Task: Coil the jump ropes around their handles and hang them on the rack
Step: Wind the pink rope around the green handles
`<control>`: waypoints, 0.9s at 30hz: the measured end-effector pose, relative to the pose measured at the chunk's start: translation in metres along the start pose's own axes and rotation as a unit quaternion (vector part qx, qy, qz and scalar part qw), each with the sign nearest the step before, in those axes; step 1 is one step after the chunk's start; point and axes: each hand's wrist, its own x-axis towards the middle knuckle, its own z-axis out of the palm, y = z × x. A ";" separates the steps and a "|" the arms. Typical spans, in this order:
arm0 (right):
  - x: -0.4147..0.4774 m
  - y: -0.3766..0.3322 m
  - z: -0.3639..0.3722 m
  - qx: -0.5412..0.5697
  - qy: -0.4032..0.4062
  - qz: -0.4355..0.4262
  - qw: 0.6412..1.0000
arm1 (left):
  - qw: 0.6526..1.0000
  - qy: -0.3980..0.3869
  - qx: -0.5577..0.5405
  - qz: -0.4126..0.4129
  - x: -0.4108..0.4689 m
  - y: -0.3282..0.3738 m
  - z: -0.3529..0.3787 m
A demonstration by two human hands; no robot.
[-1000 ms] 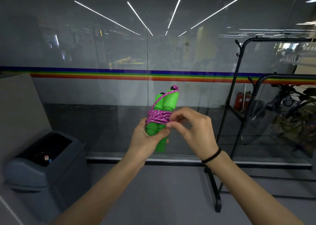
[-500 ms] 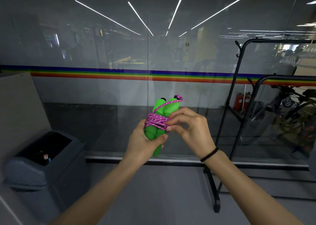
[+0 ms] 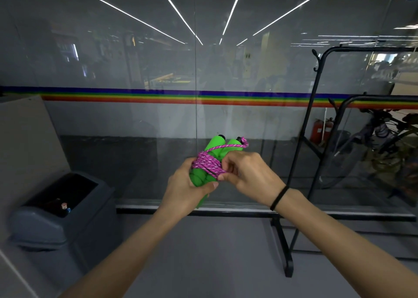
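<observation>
One head-worn wide-angle camera, looking forward and slightly downward at a glass wall (image 3: pixel 113 128). The left hand (image 3: pixel 183 191) and right hand (image 3: pixel 246 175) sit near the lens, mid-frame; the rack (image 3: pixel 286 252) stands at right.

Nothing legible in view.

Small pale sign (image 3: pixel 248 55) on a pillar behind the glass: dark marks, blurred (digits or symbols, cannot tell which).

Red fire extinguisher (image 3: pixel 317 129) past the glass, right side: pale label patch, too small to read.

Bottle (image 3: pixel 64 206) in the grey bin (image 3: pixel 40 227), lower left: its label band is too small to make out any letters.

Green handles (image 3: pixel 216 142) and pink rope (image 3: pixel 207 163): only plain colour and woven pattern on the sides that show.
</observation>
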 end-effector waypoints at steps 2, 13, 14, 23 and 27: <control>-0.001 0.000 -0.001 -0.028 -0.028 -0.023 0.999 | 1.000 -0.013 0.007 -0.002 0.000 0.000 -0.002; -0.004 -0.006 -0.010 -0.028 -0.054 -0.039 0.997 | 0.994 -0.076 -0.049 -0.063 0.000 0.002 -0.006; -0.004 -0.007 -0.008 -0.032 -0.042 -0.035 0.998 | 0.993 -0.078 -0.056 -0.062 -0.001 0.004 -0.007; -0.002 -0.018 0.011 -0.118 0.109 0.012 0.987 | 0.983 -0.089 -0.144 -0.078 0.002 0.017 -0.006; -0.004 -0.016 0.009 -0.040 0.129 0.016 0.991 | 0.967 -0.088 -0.204 -0.122 0.001 0.014 -0.009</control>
